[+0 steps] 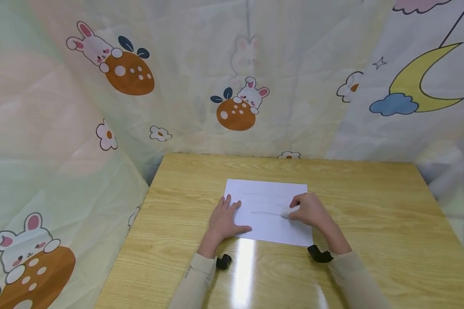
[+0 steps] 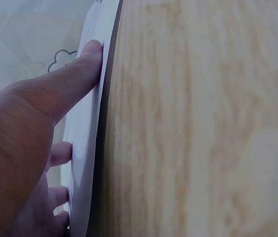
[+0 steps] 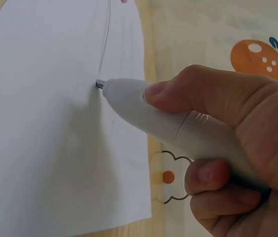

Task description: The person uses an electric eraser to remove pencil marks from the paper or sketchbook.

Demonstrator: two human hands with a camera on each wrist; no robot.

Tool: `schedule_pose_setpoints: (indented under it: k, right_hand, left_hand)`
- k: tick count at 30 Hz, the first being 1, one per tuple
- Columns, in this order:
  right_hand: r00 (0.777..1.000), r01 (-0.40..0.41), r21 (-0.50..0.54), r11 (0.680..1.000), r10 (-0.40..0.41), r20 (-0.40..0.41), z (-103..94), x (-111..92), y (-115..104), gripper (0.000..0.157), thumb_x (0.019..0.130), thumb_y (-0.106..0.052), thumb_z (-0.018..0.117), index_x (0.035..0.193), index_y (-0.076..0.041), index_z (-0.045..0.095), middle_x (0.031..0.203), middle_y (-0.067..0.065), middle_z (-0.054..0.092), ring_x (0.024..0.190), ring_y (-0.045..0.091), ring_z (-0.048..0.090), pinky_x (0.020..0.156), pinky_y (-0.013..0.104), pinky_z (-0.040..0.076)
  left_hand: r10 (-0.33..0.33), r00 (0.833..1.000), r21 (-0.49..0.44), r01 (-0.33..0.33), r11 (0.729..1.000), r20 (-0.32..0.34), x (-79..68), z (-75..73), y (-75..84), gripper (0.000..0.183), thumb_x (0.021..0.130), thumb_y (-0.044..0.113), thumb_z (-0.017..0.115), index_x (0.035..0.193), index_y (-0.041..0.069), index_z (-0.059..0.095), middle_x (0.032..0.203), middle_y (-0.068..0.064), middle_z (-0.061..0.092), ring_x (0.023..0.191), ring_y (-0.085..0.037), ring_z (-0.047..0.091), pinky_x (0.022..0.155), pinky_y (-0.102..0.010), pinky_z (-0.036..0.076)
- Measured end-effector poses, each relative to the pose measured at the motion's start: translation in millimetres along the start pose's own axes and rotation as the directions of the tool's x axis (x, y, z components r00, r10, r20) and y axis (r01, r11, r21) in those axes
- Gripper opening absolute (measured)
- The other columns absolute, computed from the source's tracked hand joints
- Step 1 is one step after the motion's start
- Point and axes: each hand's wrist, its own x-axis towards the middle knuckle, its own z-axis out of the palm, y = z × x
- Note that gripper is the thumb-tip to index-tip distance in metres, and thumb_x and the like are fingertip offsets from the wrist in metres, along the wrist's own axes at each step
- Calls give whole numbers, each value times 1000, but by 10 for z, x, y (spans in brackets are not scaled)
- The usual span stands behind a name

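Note:
A white sheet of paper [image 1: 268,193] lies on the wooden table, a narrow pencil-line shape [image 1: 264,213] across its middle. My left hand [image 1: 224,221] rests on the paper's left part with fingers spread, the thumb near the front edge. In the left wrist view the thumb [image 2: 75,74] lies along the sheet's rim. My right hand [image 1: 309,209] grips a thick white pen-shaped electric eraser [image 3: 129,103], thumb on its upper side. Its small metal tip [image 3: 99,84] points at the paper, close to the end of the pencil line [image 3: 104,39].
The wooden table [image 1: 178,193] meets a printed cloth backdrop [image 1: 185,86] with rabbits and flowers at the back. Another cloth [image 1: 62,171] hangs at the left. Black straps sit on both wrists. Light glares off the table in front of the sheet.

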Motion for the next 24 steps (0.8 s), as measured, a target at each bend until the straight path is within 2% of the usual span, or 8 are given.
schedule_pose_setpoints:
  k: [4,10,14,20,24]
  right_hand:
    - [1000,22,12,1000,-23,16,-6,16,-33,13,71,-11,81,79,-6,71,81,3,66,67,17,54,61,32,48]
    - [1000,-8,-6,1000,8,15,-9,15,-1,14,69,-10,82,77,-7,71,79,2,66,67,16,54,61,31,48]
    - [999,30,-1,1000,-30,12,0,34,13,13,71,-11,81,79,-7,71,81,3,67,67,16,54,61,32,48]
    - [1000,6,10,1000,-6,13,-2,18,0,13,69,-9,82,77,-7,71,79,3,67,66,16,54,59,30,47]
    - [999,43,28,999,-44,14,17,34,-32,13,71,-10,80,80,-6,72,82,5,67,67,17,54,60,32,48]
  left_hand:
    - [-5,1000,-6,5,1000,-1,-7,0,-6,104,68,80,63,149,20,41,159,-17,16,146,-35,9,115,-47,18]
    - [5,1000,-16,-5,1000,-11,-6,4,-5,103,68,81,62,149,20,42,159,-17,17,145,-36,11,115,-47,19]
    - [6,1000,-6,-6,1000,-12,-6,6,-2,103,68,81,61,149,20,41,159,-17,17,145,-36,11,115,-46,19]
    - [8,1000,-11,-9,1000,-28,-13,-4,-2,102,68,80,63,148,20,43,158,-18,19,145,-36,13,114,-47,20]
    - [7,1000,-9,-7,1000,-21,-13,-10,6,103,68,81,62,148,20,43,158,-18,18,145,-36,12,115,-47,19]
